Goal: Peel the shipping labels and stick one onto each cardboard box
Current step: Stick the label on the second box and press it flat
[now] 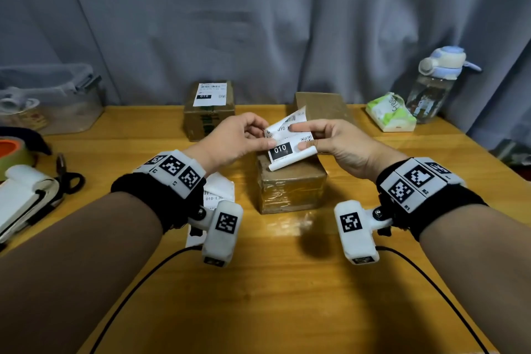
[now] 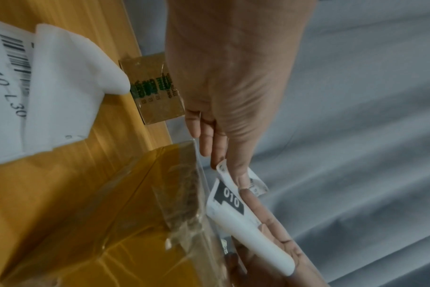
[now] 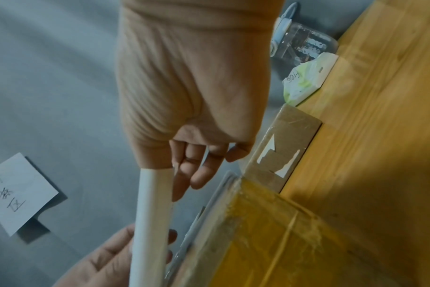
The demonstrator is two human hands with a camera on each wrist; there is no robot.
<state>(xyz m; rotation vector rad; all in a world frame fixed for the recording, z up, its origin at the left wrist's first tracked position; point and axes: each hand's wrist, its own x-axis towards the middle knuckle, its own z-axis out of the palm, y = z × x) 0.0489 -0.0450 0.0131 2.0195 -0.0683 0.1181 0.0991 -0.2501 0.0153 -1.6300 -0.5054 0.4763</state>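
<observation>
Left hand (image 1: 232,138), thumb and fingertips pinched on the left edge of a white shipping label (image 1: 288,141); right hand (image 1: 330,142), thumb on top and fingers curled beneath, gripping the right edge of the same sheet. Label held in the air between the two hands, just above the nearest cardboard box (image 1: 291,188), printed face up with a black block reading "010" and a barcode near the far end; near edge curled into a small roll, far corner lifted. From the left wrist view, thumb of the left hand (image 2: 236,108) pressed on the label (image 2: 230,198) beside the black block, roll of paper lying across the other hand's fingers. From the right wrist view, right hand (image 3: 194,97) closed round the rolled label (image 3: 151,219), tape-wrapped box (image 3: 282,238) just beside.

Behind, at the back of the wooden table (image 1: 287,296), a second cardboard box (image 1: 208,110) bearing a white label on top, and to its right a third box (image 1: 323,105), plain on top. More label sheets (image 1: 218,192) lying on the table under the left wrist. Far right, a green-and-white tissue pack (image 1: 390,113) and a clear water bottle (image 1: 434,85) with a pale blue lid. Far left, a clear plastic container (image 1: 48,100), a roll of tape (image 1: 14,154), scissors (image 1: 67,177). Grey curtain (image 1: 258,17) hanging behind.
</observation>
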